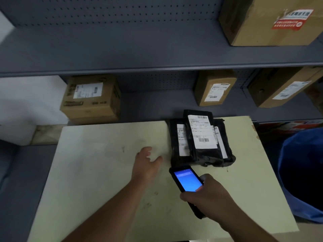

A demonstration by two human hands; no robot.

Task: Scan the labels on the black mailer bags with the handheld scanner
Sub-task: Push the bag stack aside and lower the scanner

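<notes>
The scanner is gripped in the right hand, its lit screen turned up and its head aimed at the bags just beyond. The left hand is held open and empty over the table, left of the bags. 3 bags are stacked at the far edge, long axes running away from the person, labels up; the right hand is judged nearer. Shelves with boxes are seen behind.
</notes>
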